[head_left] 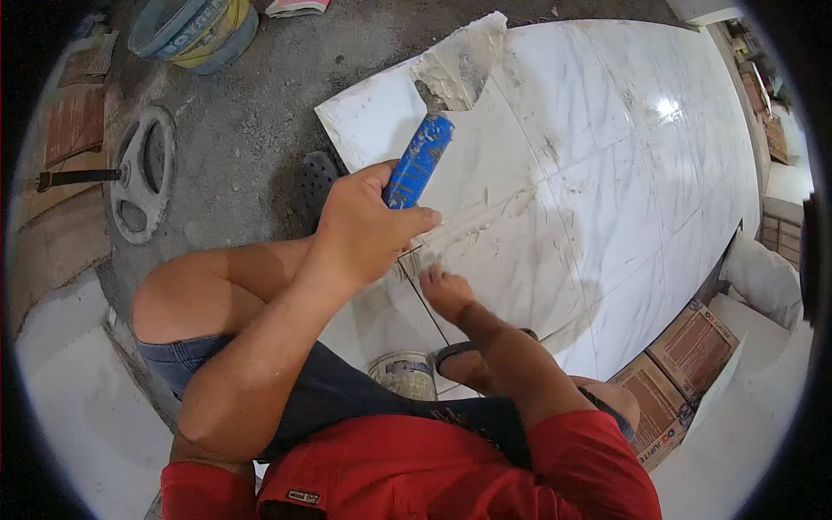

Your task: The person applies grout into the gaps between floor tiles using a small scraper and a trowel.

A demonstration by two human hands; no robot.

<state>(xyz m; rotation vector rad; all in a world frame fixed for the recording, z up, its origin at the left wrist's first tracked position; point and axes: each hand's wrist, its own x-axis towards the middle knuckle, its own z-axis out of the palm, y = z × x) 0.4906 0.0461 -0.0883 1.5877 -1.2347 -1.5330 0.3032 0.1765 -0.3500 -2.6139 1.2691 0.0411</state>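
The left hand (366, 221) grips a blue tool (420, 163). Muck (432, 128) on it might make it slip onto the tiles (598, 113) beyond. The nearby right hand (447, 293) is blurry: can't tell if it's holding anything.

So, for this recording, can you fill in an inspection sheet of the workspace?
Surface: white veined tiles, pale smears along some joints; bare grey floor beyond.
Job's things: blue-handled tool, its handle soiled.
Clutter: blue-and-yellow bucket, grey wheel-like object, small pail by the right foot.
Hands: left hand grips the tool; right hand low over the tiles, blurred, contact unclear.
Cables: nothing seen.
Surroundings: printed cartons and pale sack-like bundle at right.
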